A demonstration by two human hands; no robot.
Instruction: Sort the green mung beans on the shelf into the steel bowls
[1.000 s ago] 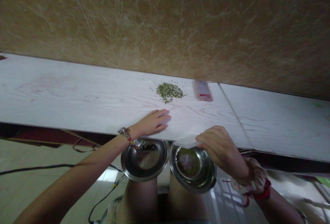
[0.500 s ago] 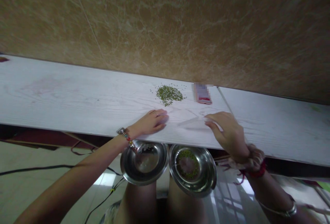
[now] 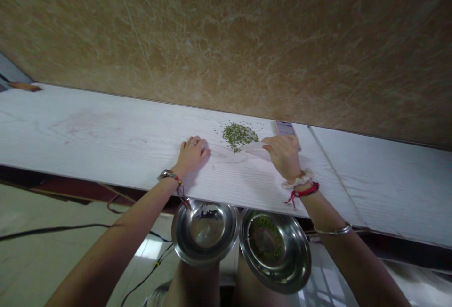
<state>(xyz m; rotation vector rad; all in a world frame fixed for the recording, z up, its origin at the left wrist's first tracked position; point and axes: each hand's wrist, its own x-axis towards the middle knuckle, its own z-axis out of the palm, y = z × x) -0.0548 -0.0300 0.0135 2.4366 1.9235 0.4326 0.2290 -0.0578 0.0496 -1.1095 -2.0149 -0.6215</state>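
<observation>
A loose pile of small green beans, like mung beans (image 3: 239, 134), is spread on the white wood-grain tabletop (image 3: 116, 128). My right hand (image 3: 283, 152) pinches a thin, whitish, see-through sheet (image 3: 254, 147), its far end at the pile's lower right edge. Left of the pile, my left hand (image 3: 193, 152) rests on the tabletop, fingers loosely bent and apart, holding nothing. Below the table edge, two steel bowls sit over my legs. The left bowl (image 3: 178, 236) contains some whitish bits; the right bowl (image 3: 300, 250) has green beans in a ring around its bottom.
A phone (image 3: 285, 129) lies behind my right hand, partly covered by it. A brown marbled wall (image 3: 226, 38) rises along the table's back edge. At the far left is a brown object (image 3: 26, 86). Black cables (image 3: 70, 228) run below the table at left.
My right hand has moved left and away from me, bringing the sheet to the beans. My left hand has shifted left, away from the pile. The view has also shifted.
</observation>
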